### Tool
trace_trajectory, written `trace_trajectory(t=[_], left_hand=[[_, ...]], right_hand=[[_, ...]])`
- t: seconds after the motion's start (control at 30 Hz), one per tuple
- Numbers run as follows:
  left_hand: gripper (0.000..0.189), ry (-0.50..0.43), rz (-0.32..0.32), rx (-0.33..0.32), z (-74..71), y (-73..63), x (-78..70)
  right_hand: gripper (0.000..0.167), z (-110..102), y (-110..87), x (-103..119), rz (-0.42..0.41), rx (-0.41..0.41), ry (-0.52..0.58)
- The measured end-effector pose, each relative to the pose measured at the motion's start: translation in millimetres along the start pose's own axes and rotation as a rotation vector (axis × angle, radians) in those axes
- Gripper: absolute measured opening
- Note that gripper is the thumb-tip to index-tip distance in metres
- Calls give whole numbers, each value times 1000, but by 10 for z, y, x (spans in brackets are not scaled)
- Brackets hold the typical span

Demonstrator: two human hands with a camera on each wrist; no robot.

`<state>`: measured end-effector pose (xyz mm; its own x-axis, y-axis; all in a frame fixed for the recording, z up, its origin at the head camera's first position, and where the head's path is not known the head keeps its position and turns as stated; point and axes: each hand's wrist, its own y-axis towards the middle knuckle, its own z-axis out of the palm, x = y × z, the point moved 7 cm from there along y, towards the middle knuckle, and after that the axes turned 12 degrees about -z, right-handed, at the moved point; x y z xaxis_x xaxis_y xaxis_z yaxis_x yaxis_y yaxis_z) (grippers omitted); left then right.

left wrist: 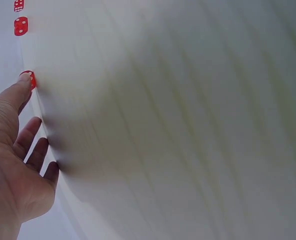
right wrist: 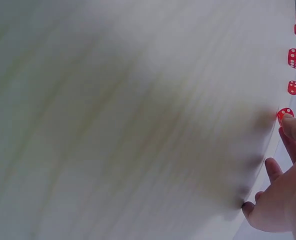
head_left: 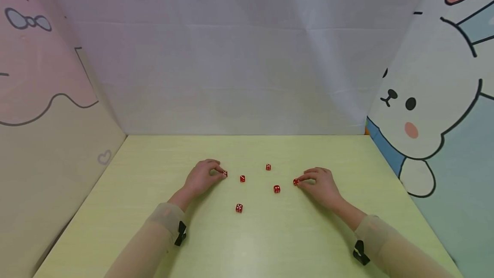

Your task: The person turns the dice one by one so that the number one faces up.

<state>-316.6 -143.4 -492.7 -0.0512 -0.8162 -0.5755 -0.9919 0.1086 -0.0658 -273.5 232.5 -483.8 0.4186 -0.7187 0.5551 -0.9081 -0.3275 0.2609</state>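
Observation:
Red dice with white pips lie spread over the pale wooden table. On the left, my left hand pinches one die between thumb and forefinger. Its other fingertips rest on the tabletop in the left wrist view. Across from it, my right hand pinches another die, the thumb covering part of it in the right wrist view. Between the hands sit a die nearest the left hand, a die farther back and a die nearer the right hand. One more die lies closest to me.
A white cloth wall stands along the table's back edge. A panel with a pink drawing borders the left side, and a panel with a white rabbit borders the right. Black bows hang at both sleeve cuffs.

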Motion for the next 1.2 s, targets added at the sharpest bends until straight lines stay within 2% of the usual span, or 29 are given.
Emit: trace_trajectory(t=[0.57, 1.2], left_hand=[[20, -1, -9, 15, -9, -13, -22], [19, -5, -14, 5, 28, 32, 32]], right_hand=[[15, 1, -24, -13, -2, 5, 2], [12, 3, -43, -28, 1, -6, 18]])
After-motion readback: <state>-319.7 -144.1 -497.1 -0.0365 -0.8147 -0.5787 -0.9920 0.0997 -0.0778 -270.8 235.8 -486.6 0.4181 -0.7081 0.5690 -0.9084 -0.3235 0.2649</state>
